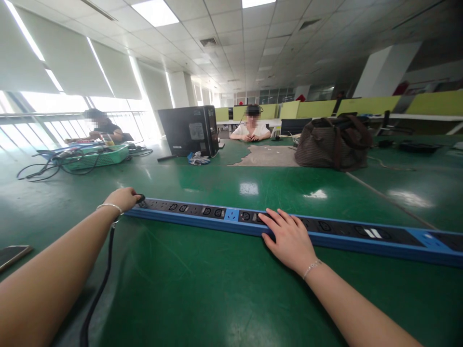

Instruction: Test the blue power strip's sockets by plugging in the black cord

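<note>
A long blue and black power strip (202, 220) lies across the green table, its row of sockets facing up. At its left end, my left hand (125, 198) is closed on a black plug (141, 198), which is at the sockets; whether it is fully seated I cannot tell. A thick black cable (104, 284) runs from under my left wrist down to the bottom edge. My right hand (289, 236) rests over the strip near its middle, fingers spread on the sockets and thumb against the near side. It holds nothing.
Across the green table (217, 294) stand a black computer case (188, 130), gloves (198, 159) and a brown bag (331, 144). A green basket (97, 158) with cables is at the left, a phone (13, 255) nearer. Two people sit beyond.
</note>
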Demonstrator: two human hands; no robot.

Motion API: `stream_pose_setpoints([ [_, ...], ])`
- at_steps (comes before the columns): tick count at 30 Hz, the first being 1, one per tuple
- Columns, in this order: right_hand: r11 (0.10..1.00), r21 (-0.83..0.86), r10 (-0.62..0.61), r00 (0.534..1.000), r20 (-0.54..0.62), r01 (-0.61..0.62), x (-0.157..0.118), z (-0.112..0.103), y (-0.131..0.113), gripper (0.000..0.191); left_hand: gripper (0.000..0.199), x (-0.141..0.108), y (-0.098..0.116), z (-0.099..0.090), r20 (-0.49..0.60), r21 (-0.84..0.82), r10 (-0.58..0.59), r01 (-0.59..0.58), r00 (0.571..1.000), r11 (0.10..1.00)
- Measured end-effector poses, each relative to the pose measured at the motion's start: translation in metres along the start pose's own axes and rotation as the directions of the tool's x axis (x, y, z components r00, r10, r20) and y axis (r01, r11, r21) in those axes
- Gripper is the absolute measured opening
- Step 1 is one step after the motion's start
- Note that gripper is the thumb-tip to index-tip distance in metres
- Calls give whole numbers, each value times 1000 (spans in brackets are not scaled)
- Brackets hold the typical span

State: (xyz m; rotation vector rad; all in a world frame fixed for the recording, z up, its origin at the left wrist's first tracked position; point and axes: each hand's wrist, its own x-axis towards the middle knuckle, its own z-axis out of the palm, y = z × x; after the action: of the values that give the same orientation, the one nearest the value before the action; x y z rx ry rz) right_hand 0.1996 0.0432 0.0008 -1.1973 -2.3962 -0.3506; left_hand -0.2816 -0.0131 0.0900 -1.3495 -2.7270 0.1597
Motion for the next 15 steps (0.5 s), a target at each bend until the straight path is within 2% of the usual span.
stream_pose_setpoints([
  [6,1000,-2,-6,1000,1,6,0,0,0,43,41,-2,0,-4,28,35,-17,16,999,999],
  [15,1000,-5,-12,1000,7,12,0,0,1,43,41,4,-2,-1,31,38,-1,-1,1000,999],
])
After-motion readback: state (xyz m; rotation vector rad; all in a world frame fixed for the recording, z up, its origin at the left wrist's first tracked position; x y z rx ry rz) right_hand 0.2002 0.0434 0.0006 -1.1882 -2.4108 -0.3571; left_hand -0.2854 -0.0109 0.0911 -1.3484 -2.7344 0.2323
